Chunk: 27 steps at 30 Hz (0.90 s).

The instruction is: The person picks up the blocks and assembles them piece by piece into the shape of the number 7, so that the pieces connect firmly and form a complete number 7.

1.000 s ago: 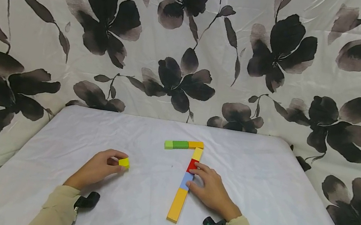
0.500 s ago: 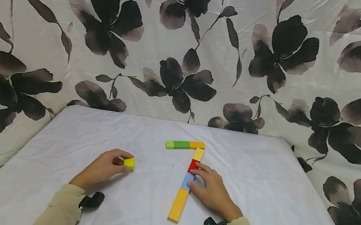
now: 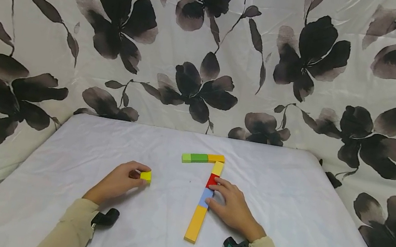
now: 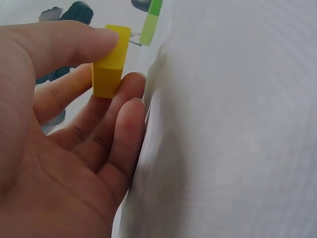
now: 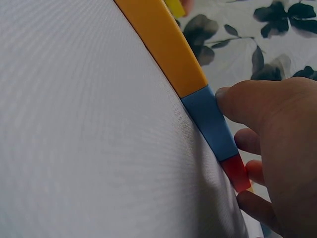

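Observation:
My left hand pinches a bright yellow block between thumb and fingers, over the left half of the table. Across from it, my right hand rests along a row of blocks, its fingertips at the red block and its thumb at the edge of the blue block. That row runs from a pale yellow block at the far end, through red and blue, to a long orange block nearest me. The blocks lie end to end in a slightly slanting line.
Beyond the row's far end lies a crosswise line: a light green block, a darker green block and an orange block. A white cloth covers the table. Floral fabric hangs behind it.
My left hand has moved a little to the right with the yellow block, closer to the row. The right hand stays at the red and blue blocks.

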Tool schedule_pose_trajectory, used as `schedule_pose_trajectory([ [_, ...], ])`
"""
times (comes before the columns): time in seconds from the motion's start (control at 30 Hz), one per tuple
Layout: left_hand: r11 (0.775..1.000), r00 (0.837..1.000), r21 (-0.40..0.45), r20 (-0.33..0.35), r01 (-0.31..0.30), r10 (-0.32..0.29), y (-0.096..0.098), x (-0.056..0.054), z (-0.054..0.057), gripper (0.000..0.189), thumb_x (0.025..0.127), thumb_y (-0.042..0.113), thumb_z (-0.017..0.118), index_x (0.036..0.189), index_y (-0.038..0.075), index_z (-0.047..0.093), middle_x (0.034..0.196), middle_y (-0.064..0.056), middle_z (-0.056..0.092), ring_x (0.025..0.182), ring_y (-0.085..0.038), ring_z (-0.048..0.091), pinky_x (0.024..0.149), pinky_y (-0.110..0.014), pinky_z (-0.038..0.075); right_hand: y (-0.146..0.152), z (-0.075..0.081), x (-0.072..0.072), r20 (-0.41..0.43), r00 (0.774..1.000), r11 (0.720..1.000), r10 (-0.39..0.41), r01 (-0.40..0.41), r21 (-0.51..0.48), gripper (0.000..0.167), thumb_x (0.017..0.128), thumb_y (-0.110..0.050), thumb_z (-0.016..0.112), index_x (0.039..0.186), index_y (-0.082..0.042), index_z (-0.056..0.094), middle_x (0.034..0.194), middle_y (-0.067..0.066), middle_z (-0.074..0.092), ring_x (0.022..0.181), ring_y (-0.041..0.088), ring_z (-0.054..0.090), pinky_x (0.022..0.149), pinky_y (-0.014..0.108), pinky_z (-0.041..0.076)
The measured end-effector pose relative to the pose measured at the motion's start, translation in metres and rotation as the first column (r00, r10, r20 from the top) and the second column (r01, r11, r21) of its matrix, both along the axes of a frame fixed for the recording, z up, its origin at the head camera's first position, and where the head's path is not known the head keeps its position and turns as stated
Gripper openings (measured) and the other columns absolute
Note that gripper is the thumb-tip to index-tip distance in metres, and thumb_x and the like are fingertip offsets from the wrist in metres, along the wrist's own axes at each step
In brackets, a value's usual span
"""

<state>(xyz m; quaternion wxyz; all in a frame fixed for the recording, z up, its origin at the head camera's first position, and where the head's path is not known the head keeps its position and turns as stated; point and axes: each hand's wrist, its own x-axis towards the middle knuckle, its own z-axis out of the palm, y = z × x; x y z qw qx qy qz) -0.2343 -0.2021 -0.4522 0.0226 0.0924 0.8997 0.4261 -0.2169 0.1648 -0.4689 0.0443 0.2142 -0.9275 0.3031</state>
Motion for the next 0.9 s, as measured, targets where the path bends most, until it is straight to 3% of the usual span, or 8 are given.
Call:
schedule_pose_trajectory([
  [0.73,0.999,0.999,0.024,0.034,0.032,-0.032,0.023,-0.019,0.005,0.038,0.092,0.020,0.072,0.129,0.013,0.067,0.129,-0.007,0.061,0.110,-0.024,0.057,0.091,-0.042,0.049,-0.002,0.001,-0.001,-0.013,1.000,1.000,0.015,-0.015,-0.019,0.041,0.093,-0.037,0.071,0.130,-0.020,0.068,0.151,-0.003,0.047,0.136,0.026,0.042,0.110,0.055,0.031],
  [0.9,0.999,0.999,0.019,0.045,0.029,-0.030,0.032,-0.024,0.004,0.037,0.090,0.018,0.074,0.127,0.017,0.068,0.126,-0.003,0.062,0.107,-0.022,0.057,0.092,-0.040,0.049,-0.002,0.001,0.000,0.000,1.000,1.000,-0.002,0.002,-0.004,0.042,0.092,-0.038,0.071,0.130,-0.022,0.068,0.151,-0.005,0.046,0.136,0.024,0.042,0.111,0.052,0.031],
])
